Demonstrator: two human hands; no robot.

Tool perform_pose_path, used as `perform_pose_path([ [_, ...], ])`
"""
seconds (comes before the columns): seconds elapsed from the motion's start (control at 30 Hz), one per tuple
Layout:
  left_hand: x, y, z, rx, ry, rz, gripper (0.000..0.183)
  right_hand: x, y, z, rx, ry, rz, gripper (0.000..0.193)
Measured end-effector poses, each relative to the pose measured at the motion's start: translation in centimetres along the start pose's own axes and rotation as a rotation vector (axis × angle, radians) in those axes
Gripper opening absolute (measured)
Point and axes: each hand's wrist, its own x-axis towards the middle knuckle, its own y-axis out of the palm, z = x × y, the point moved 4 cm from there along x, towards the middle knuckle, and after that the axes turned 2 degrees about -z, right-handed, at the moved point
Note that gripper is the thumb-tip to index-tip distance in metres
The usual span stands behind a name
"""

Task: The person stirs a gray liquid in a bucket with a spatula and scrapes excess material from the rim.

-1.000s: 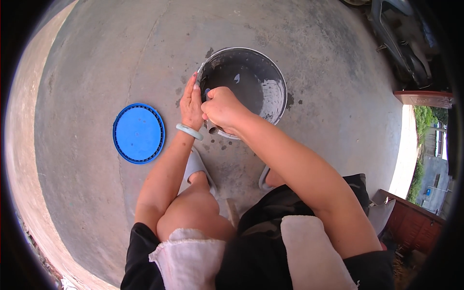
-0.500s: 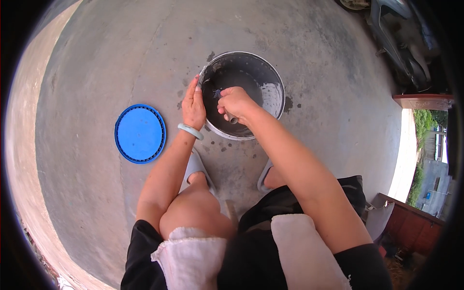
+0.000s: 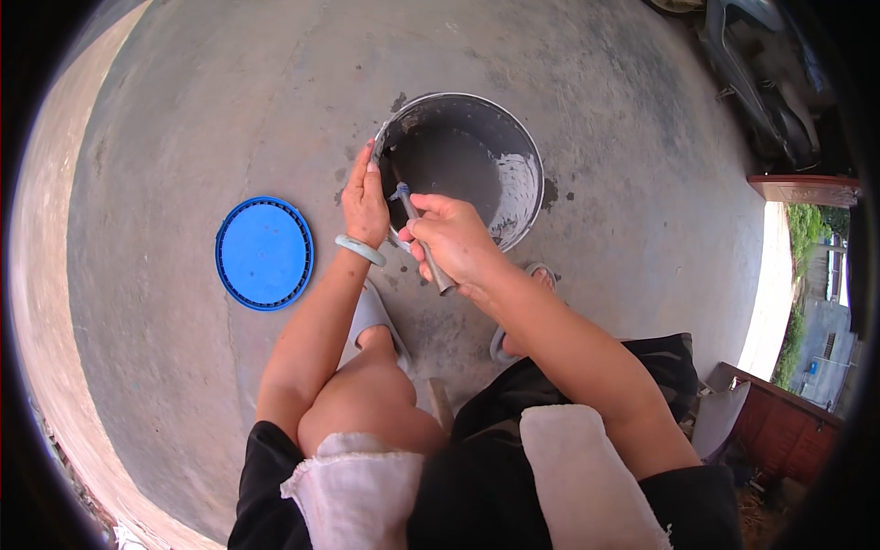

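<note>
A round bucket (image 3: 527, 197) stands on the floor in front of me, dark inside, with a pale rim and whitish smears on its right inner wall. My left hand (image 3: 367, 206), with a pale bangle at the wrist, grips the bucket's left rim, fingers along the outside. In my right hand (image 3: 449, 234) is a tool with a grey tubular handle (image 3: 438, 273). Something blue is wrapped where the handle's far end reaches over the bucket. The tool's working end is in the dark left part of the bucket and cannot be made out.
A round blue lid (image 3: 266, 254) lies on the concrete floor (image 3: 183, 137) to the left. My slippered feet (image 3: 374, 321) are just behind the bucket. A parked motorbike (image 3: 761, 92) is at the far right, beside a doorway. Dark wet spots dot the floor around the bucket.
My right hand has drawn back toward me and down, so more of the tool's handle shows, its butt end now outside the bucket. The left hand stays at the rim.
</note>
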Motion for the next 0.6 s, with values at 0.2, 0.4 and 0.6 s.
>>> perform_pose_path([
  [0.2, 0.5, -0.4, 0.9, -0.003, 0.09, -0.012, 0.038, 5.7, 0.1, -0.3, -0.174, -0.095, 0.08, 0.035],
  [0.4, 0.5, -0.3, 0.7, 0.013, -0.014, 0.005, 0.038, 8.8, 0.8, 0.0, -0.11, -0.03, -0.06, 0.022],
  [0.6, 0.2, -0.7, 0.4, 0.077, 0.058, 0.006, 0.038, 6.3, -1.7, -0.3, 0.093, -0.022, -0.003, 0.037],
])
